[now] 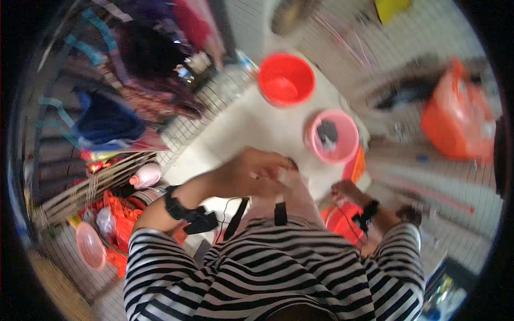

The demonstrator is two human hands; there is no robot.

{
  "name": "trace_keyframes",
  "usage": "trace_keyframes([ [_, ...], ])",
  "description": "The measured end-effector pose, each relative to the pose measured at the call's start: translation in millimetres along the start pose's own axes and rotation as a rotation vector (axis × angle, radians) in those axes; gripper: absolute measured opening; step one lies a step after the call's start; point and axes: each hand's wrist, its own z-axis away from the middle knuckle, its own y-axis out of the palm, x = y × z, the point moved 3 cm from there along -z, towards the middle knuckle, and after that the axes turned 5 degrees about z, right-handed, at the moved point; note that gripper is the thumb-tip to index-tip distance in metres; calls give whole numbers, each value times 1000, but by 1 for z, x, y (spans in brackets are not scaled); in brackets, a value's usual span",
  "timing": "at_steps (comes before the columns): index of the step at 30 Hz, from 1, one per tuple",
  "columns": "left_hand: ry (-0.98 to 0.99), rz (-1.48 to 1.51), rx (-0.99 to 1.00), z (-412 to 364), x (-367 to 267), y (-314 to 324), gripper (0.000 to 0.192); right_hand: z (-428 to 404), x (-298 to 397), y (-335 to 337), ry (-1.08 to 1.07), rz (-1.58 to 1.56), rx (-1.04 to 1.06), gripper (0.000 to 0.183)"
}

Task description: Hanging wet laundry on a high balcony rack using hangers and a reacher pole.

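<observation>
My left hand [270,171] is in front of my body, over my pink trousers [308,202]. Its fingers are bent and blurred, so whether something small lies in them is unclear. To the right, my right hand [344,191] hangs beside my leg, above a red container [342,220] partly hidden by the arm. Blur hides how its fingers stand. Ahead of the hands, a pink bucket [353,138] on the pale floor holds a dark grey cloth-like thing [327,131]. Farther off stands a red basin [283,85] with nothing seen inside.
An orange and red object [355,166] leans by the pink bucket. At the far right hangs an orange plastic bag [457,120]. Clothes [108,120] and a pink bottle [146,176] are on the left. Below them are orange bags [120,218] and a pink basin [90,245].
</observation>
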Motion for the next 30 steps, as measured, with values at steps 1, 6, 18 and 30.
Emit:
trace_keyframes([
  [1, 60, 75, -150, 6, 20, -5, 39, 14, 26, 18, 130, -46, 10, 28],
  [6, -265, 22, -319, -10, 77, 1, 35, -17, 26, 5, 331, -315, -213, 16],
  [18, -528, 355, -648, -135, 144, -12, 21, -177, -19, -126, 463, -559, -327, 8],
  [30, -849, 423, -686, -256, 250, -23, 16, -333, -72, -320, 371, -434, -508, 12],
])
